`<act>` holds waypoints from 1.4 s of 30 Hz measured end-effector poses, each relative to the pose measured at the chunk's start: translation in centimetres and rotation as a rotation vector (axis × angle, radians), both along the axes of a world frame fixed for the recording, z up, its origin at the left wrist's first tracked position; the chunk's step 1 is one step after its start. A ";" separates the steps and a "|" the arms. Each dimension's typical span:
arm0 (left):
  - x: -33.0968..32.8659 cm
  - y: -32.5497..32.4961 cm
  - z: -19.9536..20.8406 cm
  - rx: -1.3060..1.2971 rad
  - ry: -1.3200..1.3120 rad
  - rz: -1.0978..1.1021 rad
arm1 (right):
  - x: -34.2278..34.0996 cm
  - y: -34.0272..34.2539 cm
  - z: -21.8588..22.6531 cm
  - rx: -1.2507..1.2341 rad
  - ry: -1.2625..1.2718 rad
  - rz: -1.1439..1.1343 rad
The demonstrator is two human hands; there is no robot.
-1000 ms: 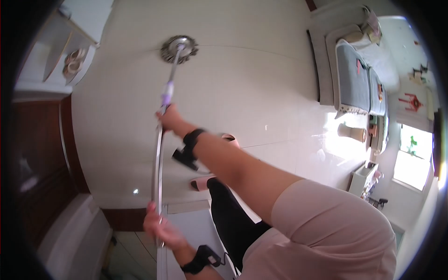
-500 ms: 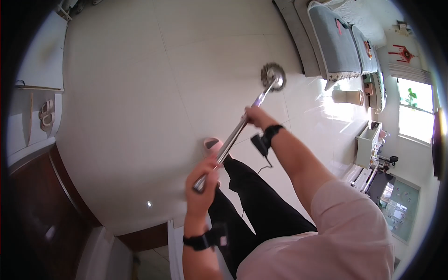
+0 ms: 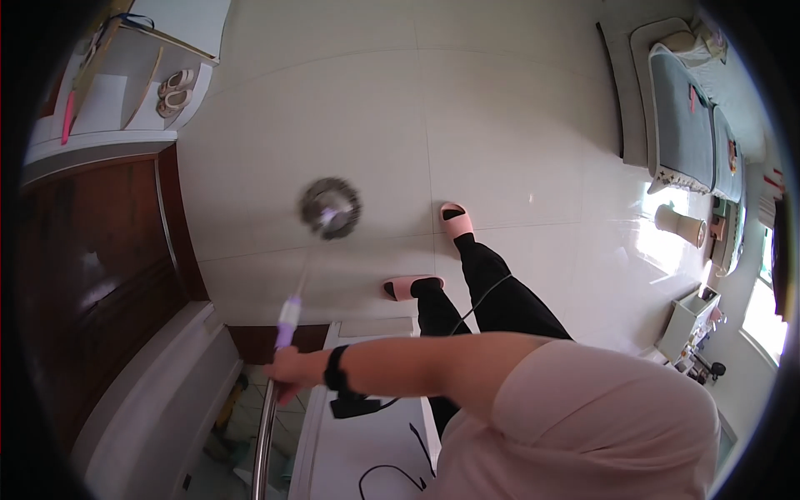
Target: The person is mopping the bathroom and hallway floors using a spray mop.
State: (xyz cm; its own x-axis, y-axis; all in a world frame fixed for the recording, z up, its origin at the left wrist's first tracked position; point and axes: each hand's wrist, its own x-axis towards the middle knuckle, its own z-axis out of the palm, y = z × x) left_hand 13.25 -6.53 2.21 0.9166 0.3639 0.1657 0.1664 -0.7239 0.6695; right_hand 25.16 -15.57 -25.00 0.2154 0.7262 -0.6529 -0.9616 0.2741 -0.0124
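Note:
My right hand (image 3: 287, 373) is closed around the pole of a round-headed spin mop, just below a purple and white section. My right arm reaches leftward across my body, a black band at its wrist. The grey fringed mop head (image 3: 340, 197), blurred by motion, is over the tiled floor left of my feet. From my grip the silver pole (image 3: 263, 442) runs down past the lower edge of the view. My left hand is out of sight.
Pink slippers (image 3: 457, 221) are on my feet. A brown door (image 3: 92, 275) and a shelf with beige shoes (image 3: 174, 102) stand to the left. White furniture (image 3: 350, 454) with a black cable is close below my arm. A grey-blue sofa (image 3: 683, 117) is at the far right.
The mop has swung from the upper right to the left, and my right hand has moved left and down with it. My left hand has left the view. My body has turned leftward.

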 end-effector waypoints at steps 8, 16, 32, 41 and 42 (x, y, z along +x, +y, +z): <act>0.4 -1.3 -1.6 -0.367 -0.342 0.196 | -0.5 5.8 0.0 -0.314 -0.177 -0.173; 7.9 -15.4 -13.0 -0.746 -0.271 -0.419 | 4.7 -19.9 -8.7 -0.550 -0.037 -0.449; 10.5 -28.4 -27.0 -0.964 0.621 -0.600 | -2.5 -46.5 -20.0 -0.973 0.042 -0.470; -2.5 0.9 -1.4 0.419 0.141 -0.287 | -4.6 -7.3 0.5 -0.065 0.062 -0.125; -3.5 0.7 0.3 0.643 0.093 -0.324 | -4.4 -3.9 1.7 -0.086 0.093 -0.131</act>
State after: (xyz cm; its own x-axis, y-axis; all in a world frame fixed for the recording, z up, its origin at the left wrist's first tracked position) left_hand 9.77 -5.80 2.47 0.9827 -0.0711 0.1712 -0.0873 -0.9922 0.0888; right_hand 20.80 -19.47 -23.31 0.2405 0.6365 -0.7329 -0.9158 0.3990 0.0460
